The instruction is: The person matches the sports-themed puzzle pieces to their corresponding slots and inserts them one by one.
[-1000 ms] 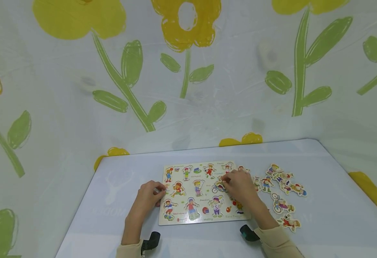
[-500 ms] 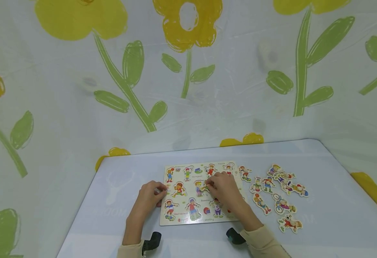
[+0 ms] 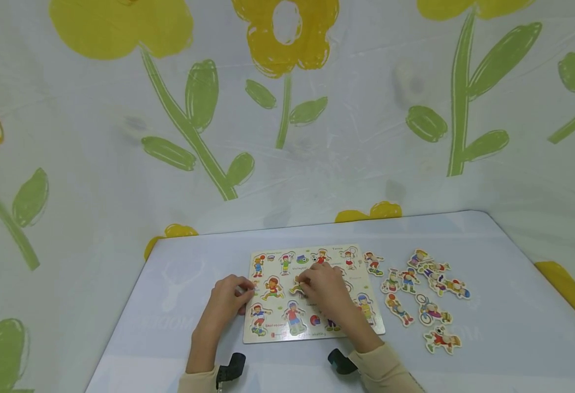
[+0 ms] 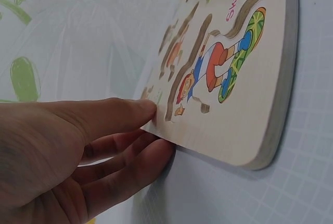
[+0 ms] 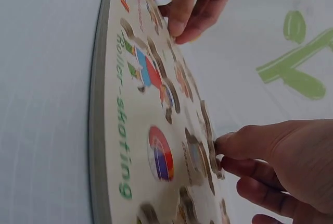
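Note:
A wooden peg-less puzzle board (image 3: 250,337) with printed sports figures lies on the table. At its left edge my left hand (image 3: 225,297) grips it, the thumb (image 4: 138,112) on top and the other fingers (image 4: 151,161) against the edge and underside. Over the middle of the board, my right hand (image 3: 327,290) pinches a cut-out figure puzzle piece (image 3: 295,287). In the right wrist view, that piece (image 5: 208,130) stands tilted over the recesses, held between thumb and fingers. Its picture is mostly hidden.
Several loose figure pieces (image 3: 408,280) lie right of the board, some overlapping. A bicycle piece (image 3: 432,312) and a red-clad figure piece (image 3: 442,340) are nearest the front. A flower-printed curtain (image 3: 287,180) hangs behind the table (image 3: 179,295).
My right hand has moved left across the board with the puzzle piece, from the right side to the middle. The left hand stays at the board's left edge.

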`<state>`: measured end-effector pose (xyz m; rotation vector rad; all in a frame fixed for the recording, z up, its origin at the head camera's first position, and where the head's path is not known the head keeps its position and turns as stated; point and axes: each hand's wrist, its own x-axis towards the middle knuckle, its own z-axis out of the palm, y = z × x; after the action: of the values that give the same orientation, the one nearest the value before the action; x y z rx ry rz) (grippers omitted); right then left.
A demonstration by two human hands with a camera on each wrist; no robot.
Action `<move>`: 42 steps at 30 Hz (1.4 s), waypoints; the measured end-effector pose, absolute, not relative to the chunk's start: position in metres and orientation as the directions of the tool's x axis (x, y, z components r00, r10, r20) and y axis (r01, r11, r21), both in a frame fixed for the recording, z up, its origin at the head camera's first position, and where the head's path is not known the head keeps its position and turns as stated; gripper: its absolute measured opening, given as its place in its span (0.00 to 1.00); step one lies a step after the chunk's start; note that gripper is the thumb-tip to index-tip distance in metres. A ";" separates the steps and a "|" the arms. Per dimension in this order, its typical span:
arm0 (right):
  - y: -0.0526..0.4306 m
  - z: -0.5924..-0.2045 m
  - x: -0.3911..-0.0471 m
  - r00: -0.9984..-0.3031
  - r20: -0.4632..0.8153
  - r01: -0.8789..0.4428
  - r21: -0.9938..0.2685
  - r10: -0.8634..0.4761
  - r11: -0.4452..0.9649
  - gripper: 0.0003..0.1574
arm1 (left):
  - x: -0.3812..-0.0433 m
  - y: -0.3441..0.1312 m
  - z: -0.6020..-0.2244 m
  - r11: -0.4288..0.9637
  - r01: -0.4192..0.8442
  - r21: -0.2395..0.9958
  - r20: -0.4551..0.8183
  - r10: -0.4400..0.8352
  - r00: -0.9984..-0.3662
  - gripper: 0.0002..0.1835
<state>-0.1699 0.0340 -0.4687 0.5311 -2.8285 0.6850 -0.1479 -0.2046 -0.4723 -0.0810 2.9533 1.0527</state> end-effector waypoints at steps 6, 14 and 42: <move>0.019 -0.471 -0.169 -0.912 0.258 -0.404 -0.412 -0.320 0.817 0.04 | -0.149 -0.204 -0.475 0.773 -0.030 0.634 -0.015 -0.027 -1.000 0.06; -0.001 -0.478 -0.168 -0.895 0.259 -0.437 -0.338 -0.364 0.834 0.06 | -0.150 -0.206 -0.474 0.797 -0.037 0.603 -0.015 -0.034 -0.999 0.06; -0.024 -0.488 -0.168 -0.855 0.352 -0.492 -0.314 -0.381 0.812 0.07 | -0.152 -0.207 -0.477 0.795 -0.004 0.607 0.014 -0.016 -1.000 0.04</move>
<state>-0.1678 -0.0239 -0.4881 0.6701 -2.7250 0.5798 -0.1523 -0.2066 -0.4772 -0.0173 2.9940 1.0124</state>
